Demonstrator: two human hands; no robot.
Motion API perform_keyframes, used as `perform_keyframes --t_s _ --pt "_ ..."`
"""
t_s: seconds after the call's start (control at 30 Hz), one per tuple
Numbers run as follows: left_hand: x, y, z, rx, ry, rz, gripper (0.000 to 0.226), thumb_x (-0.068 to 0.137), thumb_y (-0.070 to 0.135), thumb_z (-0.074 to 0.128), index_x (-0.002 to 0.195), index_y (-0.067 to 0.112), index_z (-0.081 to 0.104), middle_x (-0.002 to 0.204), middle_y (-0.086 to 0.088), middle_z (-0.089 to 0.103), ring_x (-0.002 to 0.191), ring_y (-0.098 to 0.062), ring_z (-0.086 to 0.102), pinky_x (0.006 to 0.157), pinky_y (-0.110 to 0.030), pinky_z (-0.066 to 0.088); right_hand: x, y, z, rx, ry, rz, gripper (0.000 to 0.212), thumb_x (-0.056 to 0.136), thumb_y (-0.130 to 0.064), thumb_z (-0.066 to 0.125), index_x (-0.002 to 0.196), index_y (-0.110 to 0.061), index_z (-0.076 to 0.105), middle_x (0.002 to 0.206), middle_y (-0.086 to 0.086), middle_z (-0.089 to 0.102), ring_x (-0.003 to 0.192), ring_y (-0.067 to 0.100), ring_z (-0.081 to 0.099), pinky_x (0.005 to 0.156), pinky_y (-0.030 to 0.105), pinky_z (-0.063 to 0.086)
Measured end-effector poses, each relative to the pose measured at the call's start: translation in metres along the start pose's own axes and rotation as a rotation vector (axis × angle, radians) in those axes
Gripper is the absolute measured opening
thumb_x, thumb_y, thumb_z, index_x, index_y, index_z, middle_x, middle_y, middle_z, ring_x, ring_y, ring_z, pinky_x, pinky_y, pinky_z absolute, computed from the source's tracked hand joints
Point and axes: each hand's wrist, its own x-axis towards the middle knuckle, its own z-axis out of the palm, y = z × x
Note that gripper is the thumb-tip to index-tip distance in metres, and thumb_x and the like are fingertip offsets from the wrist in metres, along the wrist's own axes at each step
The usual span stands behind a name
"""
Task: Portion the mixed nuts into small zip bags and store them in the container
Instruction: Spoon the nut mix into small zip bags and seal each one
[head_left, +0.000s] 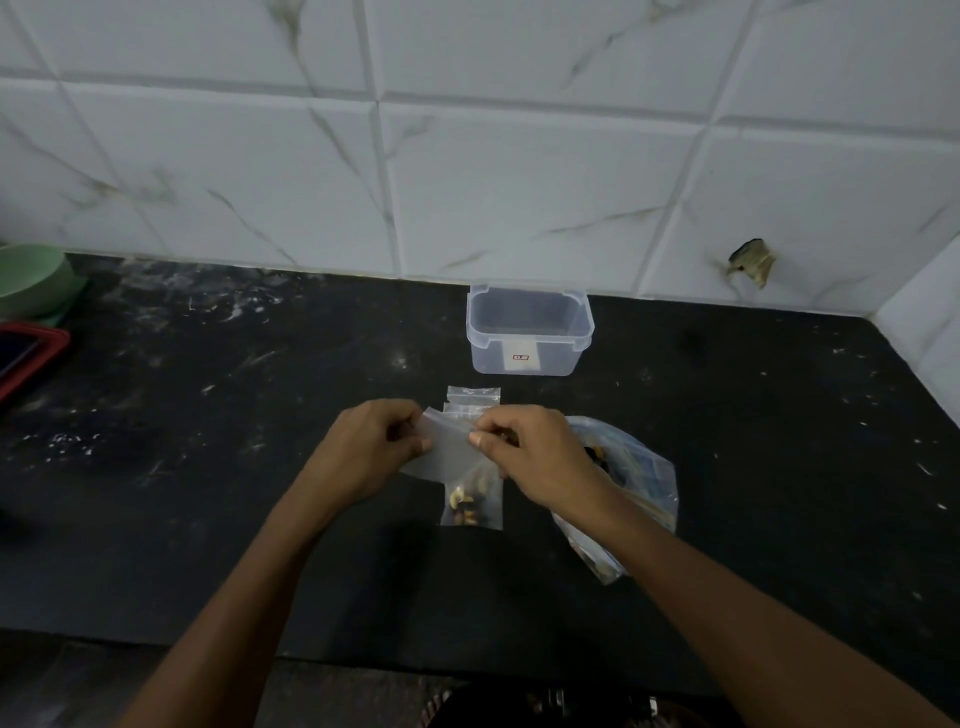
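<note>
Standing by the counter here. Both hands are up over the dark countertop (208, 467), working on one small clear zip bag (449, 451). The left hand (371, 449) pinches its left end with curled fingers and thumb, and the right hand (524, 452) pinches the right end near the zip strip, so the bag is stretched flat between them. It looks empty, though the plastic is hazy, so I can't say for sure.

Right under the held bag, lying flat on the counter, is another small zip bag with nuts (471, 506) in it; you can see pale and brown pieces bunched in the lower half. Just behind the hands there's a little stack of spare zip bags (474, 397), partly hidden by the knuckles.

The big bag of mixed nuts (631, 483) sits to the right, crumpled and half covered by the right forearm. The clear plastic container (530, 332) is further back near the tiled wall (519, 156), lid off, with a white label on its front. Nothing visible in it from here.

Off at the left edge there's a green bowl (31, 280) and a red-rimmed tray (31, 358).
</note>
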Motion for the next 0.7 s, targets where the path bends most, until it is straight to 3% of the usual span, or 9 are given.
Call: perform_keyframes --t_s 0.1,0.2,0.3,0.4,0.6,0.7 --pt "0.005 0.016 0.014 -0.132 0.177 -0.044 0.012 0.09 0.021 0.067 0.091 0.027 0.057 0.09 0.006 0.059 0.083 -0.009 0.058 0.068 -0.025 0.05 -0.008 0.002 -0.01 -0.009 0.099 0.08 0.007 0.092 -0.023 0.061 0.091 -0.02 0.068 0.077 -0.013 0.062 0.063 -0.002 0.058 0.062 0.012 0.044" --pt "0.008 0.039 0.033 -0.287 0.332 -0.073 0.008 0.091 0.028 0.064 0.089 0.023 0.059 0.085 0.003 0.062 0.076 -0.01 0.06 0.064 -0.026 0.051 -0.016 0.007 -0.019 0.068 0.22 0.18 0.007 0.091 -0.021 0.064 0.084 -0.02 0.065 0.074 -0.009 0.064 0.057 0.0 0.06 0.055 0.013 0.046" --pt "0.009 0.061 0.053 -0.487 0.208 -0.087 0.022 0.095 0.037 0.057 0.086 0.018 0.063 0.084 -0.003 0.065 0.076 -0.015 0.063 0.065 -0.025 0.048 -0.023 0.012 -0.028 0.113 0.314 0.25 0.013 0.089 -0.022 0.066 0.077 -0.02 0.062 0.069 -0.009 0.063 0.057 0.0 0.062 0.052 0.013 0.046" --pt "0.009 0.076 0.068 -0.604 0.118 -0.066 0.03 0.094 0.042 0.057 0.088 0.014 0.066 0.084 -0.007 0.068 0.08 -0.02 0.066 0.071 -0.032 0.056 -0.03 0.014 -0.032 0.114 0.352 0.276 0.019 0.088 -0.027 0.067 0.072 -0.019 0.06 0.068 -0.004 0.063 0.063 0.006 0.063 0.061 0.021 0.05" --pt "0.012 0.089 0.082 -0.618 0.112 -0.059 0.023 0.096 0.026 0.053 0.085 0.011 0.067 0.083 -0.007 0.069 0.08 -0.021 0.066 0.072 -0.034 0.055 -0.042 0.018 -0.037 0.133 0.285 0.3 0.015 0.092 -0.022 0.062 0.088 -0.01 0.069 0.084 0.006 0.07 0.078 0.016 0.066 0.078 0.035 0.056" --pt "0.012 0.09 0.083 -0.528 0.122 -0.018 0.026 0.095 0.022 0.053 0.082 0.005 0.066 0.078 -0.013 0.066 0.075 -0.025 0.063 0.068 -0.038 0.054 -0.044 0.022 -0.039 0.107 0.234 0.38 0.015 0.094 -0.02 0.058 0.094 -0.009 0.068 0.088 0.008 0.069 0.083 0.023 0.065 0.08 0.035 0.053"
